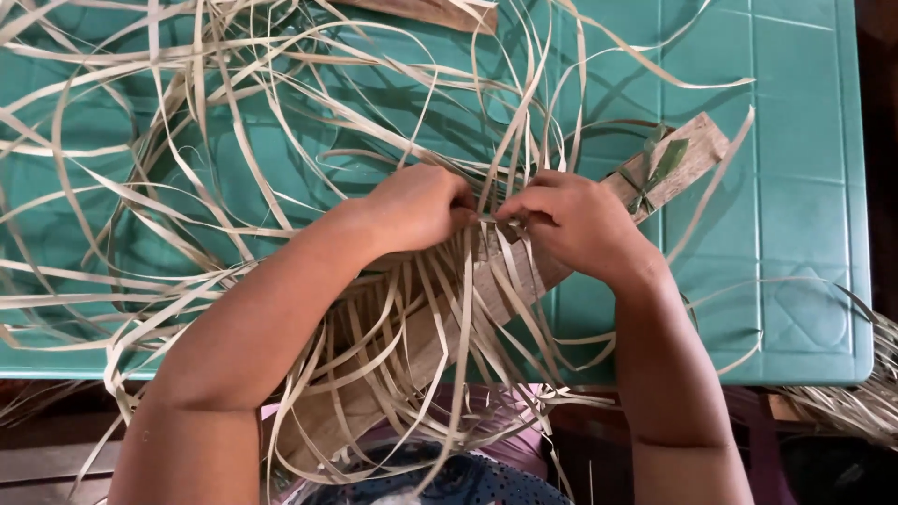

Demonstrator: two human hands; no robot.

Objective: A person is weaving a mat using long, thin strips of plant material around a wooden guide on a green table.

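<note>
On teal plastic table (795, 187): tangled pale strips (234, 140), wooden slat (673, 164).

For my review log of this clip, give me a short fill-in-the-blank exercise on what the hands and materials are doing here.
1. The left hand and right hand pinch pale strips above a long ____ board.
2. The table is ____ in colour.
3. A small ____ leaf is tied at the board's far end.
4. The two hands are close ____.

Missing words: wooden; green; green; together
</note>
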